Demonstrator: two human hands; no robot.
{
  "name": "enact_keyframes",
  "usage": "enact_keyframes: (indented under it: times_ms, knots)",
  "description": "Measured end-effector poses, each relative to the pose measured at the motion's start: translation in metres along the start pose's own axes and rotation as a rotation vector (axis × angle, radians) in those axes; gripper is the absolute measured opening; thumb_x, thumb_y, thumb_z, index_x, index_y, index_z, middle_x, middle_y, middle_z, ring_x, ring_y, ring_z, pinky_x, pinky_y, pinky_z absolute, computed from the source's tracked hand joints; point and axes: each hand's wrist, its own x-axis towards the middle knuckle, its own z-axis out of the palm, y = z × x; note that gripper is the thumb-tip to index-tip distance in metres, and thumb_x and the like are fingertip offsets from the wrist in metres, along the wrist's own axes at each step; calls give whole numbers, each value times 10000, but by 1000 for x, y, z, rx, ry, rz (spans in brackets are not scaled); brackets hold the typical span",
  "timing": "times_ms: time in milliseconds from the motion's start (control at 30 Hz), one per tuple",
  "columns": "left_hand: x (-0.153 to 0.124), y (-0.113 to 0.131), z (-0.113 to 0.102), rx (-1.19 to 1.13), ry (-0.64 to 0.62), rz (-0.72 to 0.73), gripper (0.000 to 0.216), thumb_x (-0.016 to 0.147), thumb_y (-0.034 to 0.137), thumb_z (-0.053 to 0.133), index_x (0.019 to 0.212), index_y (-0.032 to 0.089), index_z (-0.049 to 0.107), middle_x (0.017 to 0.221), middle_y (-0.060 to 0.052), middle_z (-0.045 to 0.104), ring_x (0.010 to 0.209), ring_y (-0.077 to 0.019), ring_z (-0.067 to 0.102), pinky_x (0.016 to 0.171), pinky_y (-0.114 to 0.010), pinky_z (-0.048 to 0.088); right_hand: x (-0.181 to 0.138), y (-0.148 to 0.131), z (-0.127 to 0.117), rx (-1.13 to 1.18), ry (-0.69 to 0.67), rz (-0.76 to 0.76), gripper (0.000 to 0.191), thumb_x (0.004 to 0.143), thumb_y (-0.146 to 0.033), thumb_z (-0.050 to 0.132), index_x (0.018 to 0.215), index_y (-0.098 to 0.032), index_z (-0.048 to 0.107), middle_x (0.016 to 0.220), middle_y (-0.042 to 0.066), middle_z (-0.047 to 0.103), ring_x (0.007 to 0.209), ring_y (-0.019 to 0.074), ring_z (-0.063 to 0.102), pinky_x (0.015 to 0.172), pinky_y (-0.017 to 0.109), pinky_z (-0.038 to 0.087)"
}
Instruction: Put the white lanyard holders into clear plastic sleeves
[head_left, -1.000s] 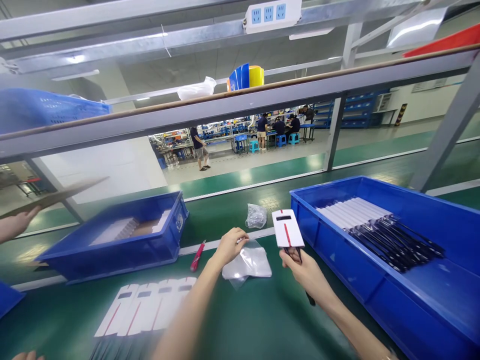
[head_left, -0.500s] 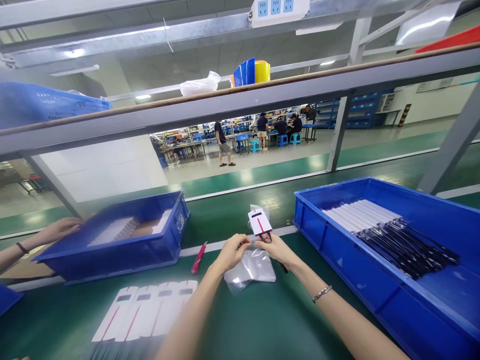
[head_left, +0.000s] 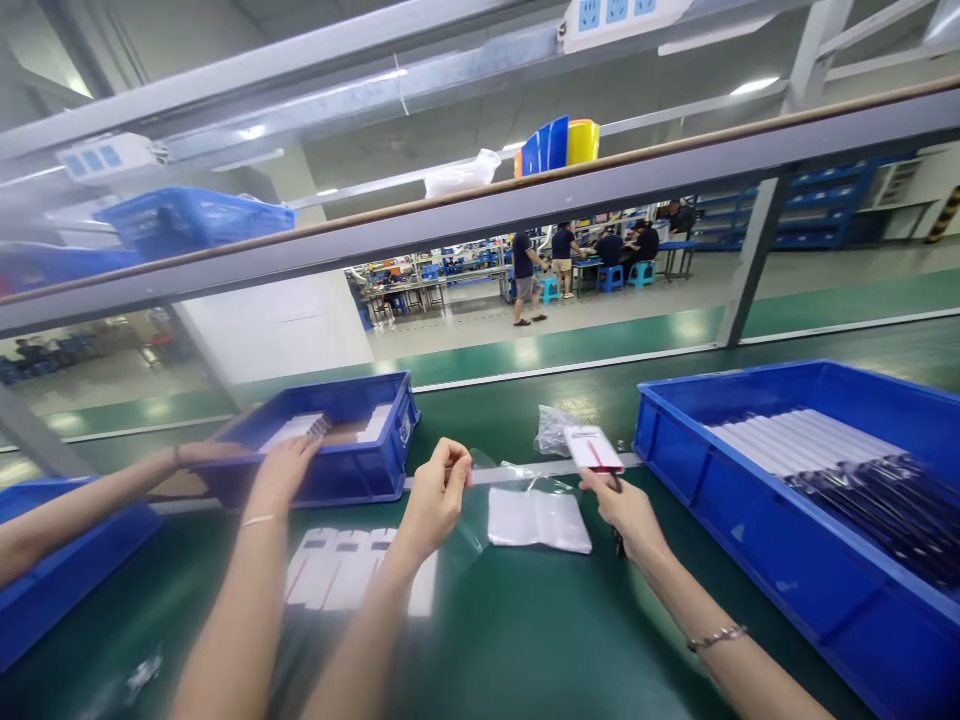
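My left hand (head_left: 437,492) pinches the edge of a thin clear plastic bag (head_left: 474,520), which hangs to the right of my fingers. In my right hand (head_left: 630,512) is a flat white box (head_left: 592,447) with a red stripe and a black cord; it is held up near the right bin. Between my hands a stack of clear plastic bags (head_left: 536,520) lies on the green work surface. Several similar white boxes (head_left: 341,570) with red stripes lie in a row at the left, partly covered by my left forearm.
A blue bin (head_left: 750,540) at the right holds rows of bagged white boxes with black cords. Another person's hands (head_left: 289,465) reach to the left blue bin (head_left: 375,470). Crumpled clear plastic (head_left: 555,430) lies behind the bags. A shelf rail (head_left: 465,215) crosses above.
My hands have moved apart, a bag now in the left and the white box carried right. The view has turned left. Another person's second arm has come in over the white boxes.
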Motion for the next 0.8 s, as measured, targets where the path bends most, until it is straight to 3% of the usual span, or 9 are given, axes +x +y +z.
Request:
enact_keyframes:
  times_ms: [100,200,267,400,533,800]
  knots:
    - [-27,22,-13,56,-87,-18,190,1015,336,426,888,209,489,705,35,533,585,-108,474,571,-223,346,-42,-33,-3,147,-116,-72,401,985,-548,518,1026,-163,621,760,-42,579,472,58,420,427,200,360]
    - [-53,39,-16,164,-161,-32,166,1015,294,405,893,220,489,728,26,559,631,-125,508,619,-234,360,-97,-61,4,184,-308,-90,564,815,-672,675,1023,-148,690,610,-81,454,445,49,282,417,217,224]
    - [-68,48,-16,228,-185,-44,159,1014,289,400,897,230,490,738,22,581,631,-134,520,613,-240,354,-135,-74,13,154,-379,-78,563,747,-657,747,985,-147,724,552,-87,411,458,66,298,428,225,220]
    - [-93,60,-19,313,-158,-36,153,1007,296,403,897,239,493,747,11,602,627,-153,553,595,-255,346,-189,-88,33,75,-415,-101,423,732,-587,774,873,-190,742,627,-33,548,559,117,438,477,229,327]
    - [-113,67,-24,233,-117,-72,177,1006,334,418,891,238,513,729,5,590,600,-150,539,574,-254,347,-208,-92,42,14,-415,-151,414,753,-601,723,686,-196,671,595,-38,511,563,119,417,484,231,342]
    - [-135,65,-29,-225,-157,-325,287,931,458,584,852,183,574,702,-2,624,581,-111,517,545,-209,401,-226,-91,47,-37,-426,-217,460,765,-629,691,631,-203,578,610,-41,450,583,120,380,505,238,355]
